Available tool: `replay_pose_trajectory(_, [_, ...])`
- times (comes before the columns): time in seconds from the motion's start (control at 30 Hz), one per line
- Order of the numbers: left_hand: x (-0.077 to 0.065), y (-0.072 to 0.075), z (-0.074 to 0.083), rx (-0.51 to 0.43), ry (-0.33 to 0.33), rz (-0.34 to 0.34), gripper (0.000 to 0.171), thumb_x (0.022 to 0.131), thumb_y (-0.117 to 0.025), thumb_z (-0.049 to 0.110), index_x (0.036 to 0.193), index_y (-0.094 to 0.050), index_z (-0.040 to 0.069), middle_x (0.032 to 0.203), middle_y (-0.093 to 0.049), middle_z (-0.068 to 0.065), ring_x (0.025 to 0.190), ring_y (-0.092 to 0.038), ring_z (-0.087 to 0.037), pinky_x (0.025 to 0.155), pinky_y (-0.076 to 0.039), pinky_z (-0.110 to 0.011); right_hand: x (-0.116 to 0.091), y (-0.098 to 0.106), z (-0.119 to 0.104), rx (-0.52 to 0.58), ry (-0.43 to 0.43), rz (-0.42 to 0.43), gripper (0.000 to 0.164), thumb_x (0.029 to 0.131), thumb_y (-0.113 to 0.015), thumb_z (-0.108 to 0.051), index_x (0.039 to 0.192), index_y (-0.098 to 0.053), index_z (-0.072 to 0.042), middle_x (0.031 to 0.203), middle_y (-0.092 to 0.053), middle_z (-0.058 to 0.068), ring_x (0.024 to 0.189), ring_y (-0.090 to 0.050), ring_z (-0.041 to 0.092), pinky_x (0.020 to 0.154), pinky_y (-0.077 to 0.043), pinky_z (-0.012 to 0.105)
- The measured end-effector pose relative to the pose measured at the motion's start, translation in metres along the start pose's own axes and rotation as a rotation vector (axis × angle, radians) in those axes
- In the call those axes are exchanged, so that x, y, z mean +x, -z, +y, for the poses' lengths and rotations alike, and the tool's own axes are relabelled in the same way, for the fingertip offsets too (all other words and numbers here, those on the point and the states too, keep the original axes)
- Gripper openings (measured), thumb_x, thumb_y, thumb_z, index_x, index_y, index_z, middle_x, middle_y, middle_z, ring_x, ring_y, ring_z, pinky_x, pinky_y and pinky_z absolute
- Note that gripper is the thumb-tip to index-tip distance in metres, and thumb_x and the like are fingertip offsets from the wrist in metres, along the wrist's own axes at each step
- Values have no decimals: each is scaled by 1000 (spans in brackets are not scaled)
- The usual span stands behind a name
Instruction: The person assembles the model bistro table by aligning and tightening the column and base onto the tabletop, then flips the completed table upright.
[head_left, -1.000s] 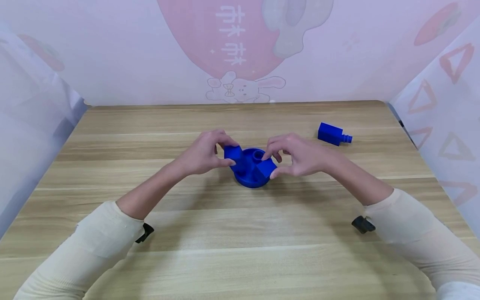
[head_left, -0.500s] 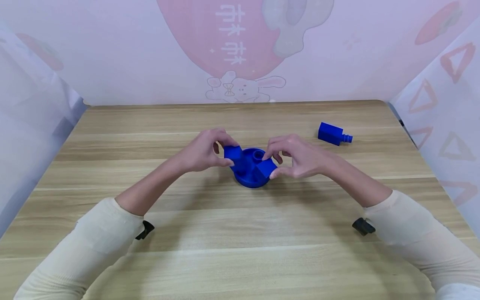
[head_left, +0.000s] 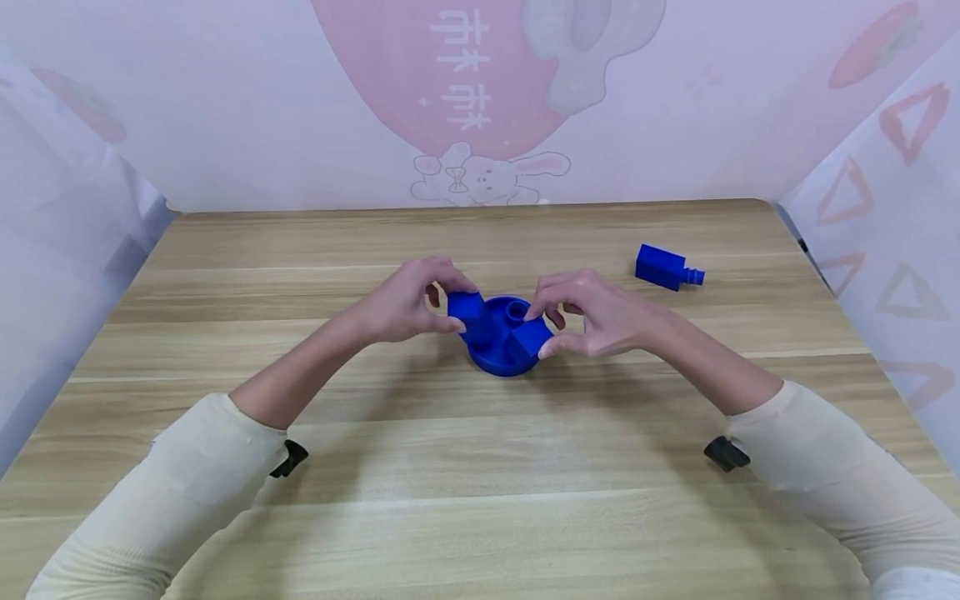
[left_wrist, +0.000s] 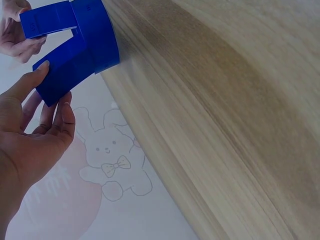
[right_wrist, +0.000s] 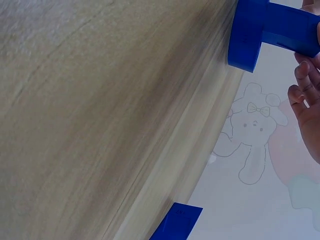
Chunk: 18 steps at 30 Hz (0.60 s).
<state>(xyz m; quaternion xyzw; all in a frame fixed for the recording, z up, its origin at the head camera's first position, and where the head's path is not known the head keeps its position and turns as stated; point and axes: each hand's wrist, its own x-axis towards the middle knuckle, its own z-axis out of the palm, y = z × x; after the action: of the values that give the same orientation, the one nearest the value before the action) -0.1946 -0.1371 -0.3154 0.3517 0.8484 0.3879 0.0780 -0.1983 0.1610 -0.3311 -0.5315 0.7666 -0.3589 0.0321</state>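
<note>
Likely seating step: left hand grips left block, right hand pinches right block, both at base on surface, loose block apart; next probably calls for even pressing.

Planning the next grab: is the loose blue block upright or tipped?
Tipped: the loose blue block lies on its side, its peg pointing sideways.

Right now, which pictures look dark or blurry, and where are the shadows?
Head view: bright, soft shadows on the wooden table; left wrist view: dimmer, but the left hand and its blue block look fairly sharp; right wrist view: dim too, nearest wood blurry.
</note>
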Motion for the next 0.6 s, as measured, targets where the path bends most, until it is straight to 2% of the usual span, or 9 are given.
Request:
replay_pose_trajectory(0.1, [0,0,0,9,3,2,37,78,-85,-4,113,-75,-7,101,-71,-14,94,-61,-28,76,-52,-42,0,1,-1,5,-10,-4,43,91,-78,-48,102,-75,-7,81,-58,-6,65,-48,9,53,-38,29])
replay_pose_trajectory(0.23, [-1,-1,1,30,16,8,38,78,-86,-3,114,-75,-6,100,-71,-13,94,-62,-28,74,-52,-38,-1,1,-2,10,-49,-21,29,86,-87,-27,104,-75,-7,82,-61,0,66,-51,14,53,-38,28])
replay_pose_trajectory(0.4, [-1,-3,6,70,36,14,36,79,-86,-2,113,-74,-6,101,-71,-13,95,-63,-27,73,-51,-36,-3,2,-3,34,-101,-33,31,83,-88,-15,109,-75,-7,90,-65,0,71,-57,23,55,-40,30])
replay_pose_trajectory(0.6, [-2,-5,13,128,65,19,43,81,-86,1,121,-70,-6,106,-70,-15,100,-63,-29,80,-54,-44,-8,2,-2,89,-125,-11,35,82,-88,-11,115,-75,-7,95,-66,-2,73,-57,23,56,-41,31])
